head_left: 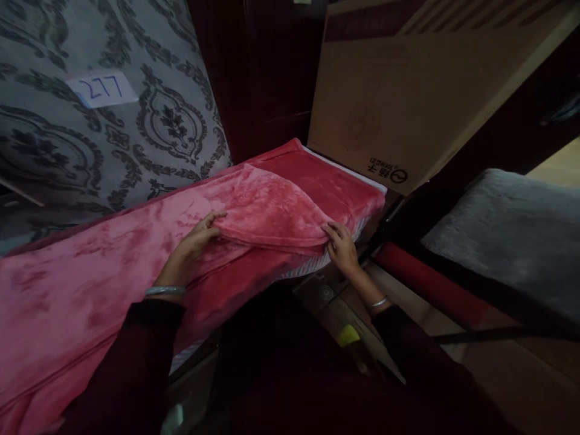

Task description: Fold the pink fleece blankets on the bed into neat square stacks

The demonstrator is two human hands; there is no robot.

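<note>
A pink plush blanket [272, 208] lies folded in layers along a narrow padded surface. At its right corner, my right hand [343, 246] pinches the edge of the top layer between thumb and fingers. My left hand [197, 238] rests on the plush by the other end of that folded flap, its fingers stretched out and the thumb apart from them. Under the top layers shows a deeper red layer [244, 281]. A bracelet circles each wrist.
Behind stands a patterned grey panel [174, 121] bearing a paper label [103, 89] marked 277. A large cardboard box [385, 96] leans at the back right. To the right is a grey plush-covered seat [512, 235], with a red roll-like thing [430, 284] below it.
</note>
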